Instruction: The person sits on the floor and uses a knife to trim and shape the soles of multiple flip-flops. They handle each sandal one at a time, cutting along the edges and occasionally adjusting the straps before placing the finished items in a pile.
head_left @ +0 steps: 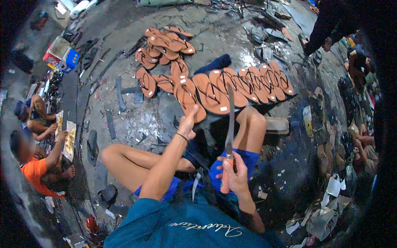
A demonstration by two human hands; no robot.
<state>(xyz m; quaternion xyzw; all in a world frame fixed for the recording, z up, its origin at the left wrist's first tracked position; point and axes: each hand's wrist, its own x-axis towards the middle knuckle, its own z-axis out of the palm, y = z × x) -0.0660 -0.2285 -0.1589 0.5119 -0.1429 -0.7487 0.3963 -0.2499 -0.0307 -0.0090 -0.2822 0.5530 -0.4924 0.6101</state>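
The biggest thing is the dark floor [159, 118], messy with scraps. The person sits on it with bent knees, in blue shorts [251, 158] and a teal shirt [182, 225].

In front of the knees is a row of brown sandals [247, 89]. They lean side by side, close together, with thin dark straps. A looser pile of sandals [164, 43] is farther away, all jumbled up. A dark blue bundle [213, 64] lies behind the row (it may be cloth, but I can't tell).

At the left end of the row is the near sandal [188, 97], lying with its brown top facing up. The left grip [188, 126] is at its near end. I can't tell if it is pinching the sandal, pressing on it or just over it.

The right grip [235, 171] is closed around the orange handle of a long knife [230, 138]. The blade points away from the person, and its tip shows over the row. I can't tell if it touches a sandal.

I think the step now is handling the near sandal while the knife is kept ready. The next move seems to call for a firm left hold, with the sharp edge well away from those fingers.

Smallest are the white stickers [224, 109] on the sandals.
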